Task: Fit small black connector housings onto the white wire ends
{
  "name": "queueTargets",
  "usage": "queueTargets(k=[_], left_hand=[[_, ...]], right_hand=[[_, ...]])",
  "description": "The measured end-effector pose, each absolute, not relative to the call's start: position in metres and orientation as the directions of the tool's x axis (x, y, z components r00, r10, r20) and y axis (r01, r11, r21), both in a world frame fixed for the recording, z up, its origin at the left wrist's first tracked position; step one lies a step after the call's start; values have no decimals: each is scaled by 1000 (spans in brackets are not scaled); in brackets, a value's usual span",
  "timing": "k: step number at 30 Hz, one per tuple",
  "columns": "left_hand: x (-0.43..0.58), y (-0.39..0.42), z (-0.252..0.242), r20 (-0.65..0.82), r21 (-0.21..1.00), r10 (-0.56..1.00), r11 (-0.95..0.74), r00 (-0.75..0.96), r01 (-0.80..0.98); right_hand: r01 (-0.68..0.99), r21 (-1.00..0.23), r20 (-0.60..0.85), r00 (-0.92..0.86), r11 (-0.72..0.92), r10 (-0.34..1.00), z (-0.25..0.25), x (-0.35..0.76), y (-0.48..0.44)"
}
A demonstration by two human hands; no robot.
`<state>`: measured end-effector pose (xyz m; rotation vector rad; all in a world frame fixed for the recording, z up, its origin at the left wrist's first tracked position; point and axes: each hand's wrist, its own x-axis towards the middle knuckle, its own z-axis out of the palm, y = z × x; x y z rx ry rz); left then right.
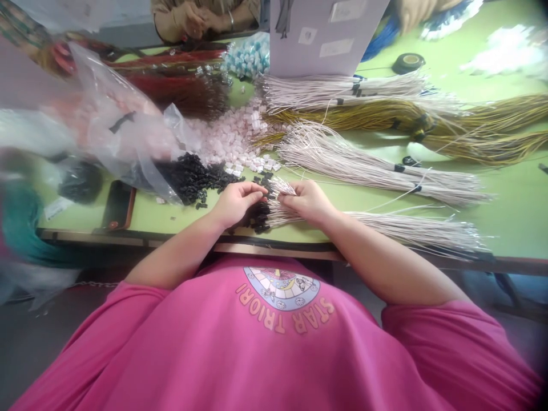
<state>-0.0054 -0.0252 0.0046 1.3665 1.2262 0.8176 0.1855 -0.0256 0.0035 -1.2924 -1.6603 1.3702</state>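
Observation:
My left hand (pixel 238 203) is closed, thumb and forefinger pinched on a tiny black piece that looks like a connector housing. Just to its right, my right hand (pixel 309 201) is wrapped round the end of a bundle of white wires (pixel 406 229), whose loose length trails right along the table's front edge. Bright wire tips stick out past the right fingers, facing the left fingertips. Under and between both hands sit several black connectors (pixel 260 220), some at the ends of the wires. A larger heap of black connectors (pixel 188 176) lies to the left.
Behind the hands spread white connectors (pixel 231 137), more white wire bundles (pixel 355 160) and yellow-green wires (pixel 385 114). A clear plastic bag (pixel 124 114) and a dark phone-like case (pixel 120 204) lie left. Black tape (pixel 409 63) sits far right. Co-workers' hands (pixel 194 20) show across the table.

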Motion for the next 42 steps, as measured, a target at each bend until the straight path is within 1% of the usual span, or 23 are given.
queueTargets(k=[4,10,15,17,19,20,22,23,25,27,30,33,35,36,38,40,42], left_hand=[[-3,-27,4,-129,954,962,55,239,294],[0,-27,-5,-24,898,957,-106,289,428],[-1,-31,0,29,848,944,-196,327,492],[-9,-32,8,82,772,920,-302,383,559],[-25,-31,15,131,636,901,-396,413,662],[-36,-29,17,144,552,905,-408,399,727],[-59,-21,17,150,389,949,-315,278,866],[-70,-17,15,121,328,967,-253,225,910],[-86,-8,6,47,286,985,-173,167,943],[-92,-1,-4,20,295,989,-145,145,945],[-90,1,-11,32,303,985,-171,169,937],[-85,-4,-3,18,282,979,-201,204,938],[-80,-11,9,24,314,969,-239,244,919],[-77,-15,15,25,361,962,-263,272,895],[-66,-21,27,-5,521,942,-285,337,805],[-50,-25,34,-75,707,918,-227,390,670],[-33,-24,36,-131,830,902,-126,411,544]], right_hand=[[324,-946,-109,-329,4,938,4,185,-26],[419,-907,-116,-346,43,931,1,185,-27],[366,-930,-118,-354,22,928,-2,186,-26],[308,-951,-102,-312,-1,945,-1,186,-25],[239,-969,-116,-255,-53,960,-1,186,-25],[215,-973,-136,-238,-84,962,-1,186,-25],[198,-970,-185,-235,-139,954,-2,186,-24],[202,-968,-199,-246,-151,948,-3,186,-23],[215,-964,-211,-272,-154,939,-5,186,-23],[221,-962,-223,-292,-162,930,-5,187,-23],[235,-960,-225,-307,-155,925,-3,186,-23],[261,-957,-206,-322,-123,924,0,186,-24],[270,-955,-208,-322,-121,923,2,185,-25],[273,-954,-215,-320,-127,923,2,185,-25],[283,-949,-231,-314,-142,921,1,185,-25],[296,-944,-239,-317,-144,918,1,185,-25],[302,-945,-229,-326,-129,917,0,186,-25]])
